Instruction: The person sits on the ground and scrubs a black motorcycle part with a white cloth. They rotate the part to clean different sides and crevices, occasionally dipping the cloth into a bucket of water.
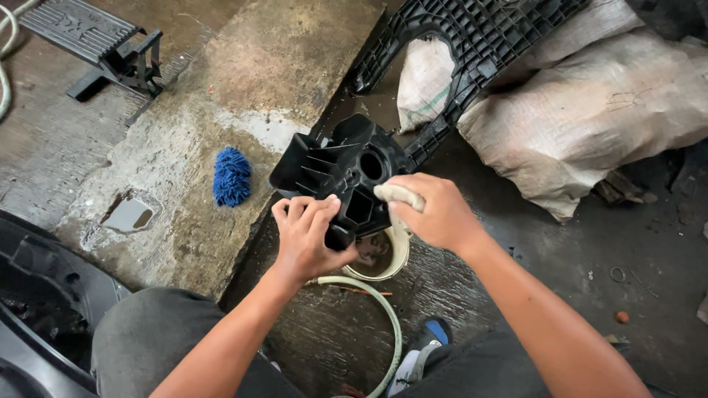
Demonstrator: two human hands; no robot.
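Observation:
A black ribbed plastic housing (341,171) with a round hole and square openings is held up at the centre of the view. My left hand (306,236) grips its lower near edge. My right hand (434,210) is closed on a pale, dirty rag (398,194) and presses it against the housing's right side. Directly under the housing stands a small cream bucket (386,267) with murky water in it.
A blue fluffy wash mitt (231,175) lies on the wet concrete slab to the left. A large black plastic panel (472,51) leans over pale sacks (590,110) at the upper right. A pale hose (383,309) curves below the bucket. A black footrest part (103,40) lies at top left.

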